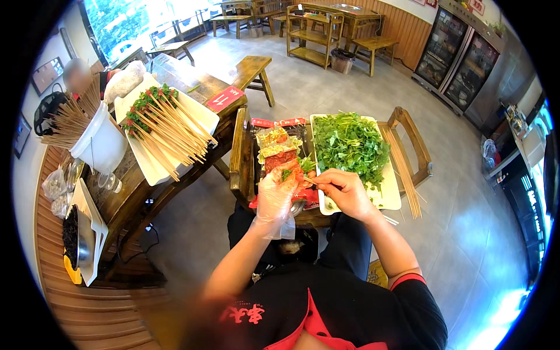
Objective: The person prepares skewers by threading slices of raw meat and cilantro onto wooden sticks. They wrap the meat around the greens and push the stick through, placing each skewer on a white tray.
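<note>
My left hand (276,192), in a clear plastic glove, cups a slice of red meat (297,175) wrapped about green cilantro. From the right, my bare right hand (345,191) pinches a thin wooden skewer (309,180) whose tip meets the meat; whether it pierces it is hidden by the fingers. Just beyond the left hand, packets of red sliced meat (280,160) lie in opened plastic wrapping. A white tray (394,197) heaped with cilantro (350,146) stands beside them, partly under my right hand. Loose wooden skewers (403,175) lie right of this tray.
On the wooden table at left, a white tray (151,173) holds finished skewers (175,129) of meat and cilantro, near a white bucket (103,140) full of wooden sticks. A person (78,76) sits behind the bucket. A wooden bench (251,72) and a glass-door refrigerator (455,57) stand farther off.
</note>
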A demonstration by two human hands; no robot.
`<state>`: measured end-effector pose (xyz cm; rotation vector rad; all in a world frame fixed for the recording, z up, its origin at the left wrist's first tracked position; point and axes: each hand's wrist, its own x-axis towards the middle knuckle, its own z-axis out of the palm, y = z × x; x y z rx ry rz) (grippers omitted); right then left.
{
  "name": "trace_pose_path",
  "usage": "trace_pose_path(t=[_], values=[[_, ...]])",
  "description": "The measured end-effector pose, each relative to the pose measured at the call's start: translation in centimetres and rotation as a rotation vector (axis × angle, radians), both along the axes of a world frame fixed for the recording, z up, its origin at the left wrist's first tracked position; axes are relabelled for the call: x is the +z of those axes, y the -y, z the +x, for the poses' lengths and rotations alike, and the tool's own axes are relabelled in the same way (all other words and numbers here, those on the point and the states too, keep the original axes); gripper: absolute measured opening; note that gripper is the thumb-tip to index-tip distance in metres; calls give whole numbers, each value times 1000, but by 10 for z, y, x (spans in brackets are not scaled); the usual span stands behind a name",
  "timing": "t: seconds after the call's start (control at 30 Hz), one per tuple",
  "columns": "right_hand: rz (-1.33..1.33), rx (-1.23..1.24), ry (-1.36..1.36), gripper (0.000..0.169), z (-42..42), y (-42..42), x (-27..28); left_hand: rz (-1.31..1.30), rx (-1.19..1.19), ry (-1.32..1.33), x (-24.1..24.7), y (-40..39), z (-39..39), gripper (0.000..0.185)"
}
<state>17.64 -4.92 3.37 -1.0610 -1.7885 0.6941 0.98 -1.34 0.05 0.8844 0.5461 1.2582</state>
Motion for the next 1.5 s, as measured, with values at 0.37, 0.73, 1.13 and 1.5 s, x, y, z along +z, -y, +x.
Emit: trace_pose_path(t=[0.37, 0.73, 1.13, 1.5], values=[[-261, 12, -330, 14, -4, 6, -8, 480, 260, -396, 16, 15, 0, 31], [-214, -93, -118, 14, -4, 13, 6, 765, 391, -694, 19, 17, -6, 38], [-45, -182, 63, 15, -17, 23, 20, 815, 551, -758, 16, 22, -4, 35], [110, -287, 16, 15, -37, 16, -6, 707, 568, -810, 10, 24, 2, 34]])
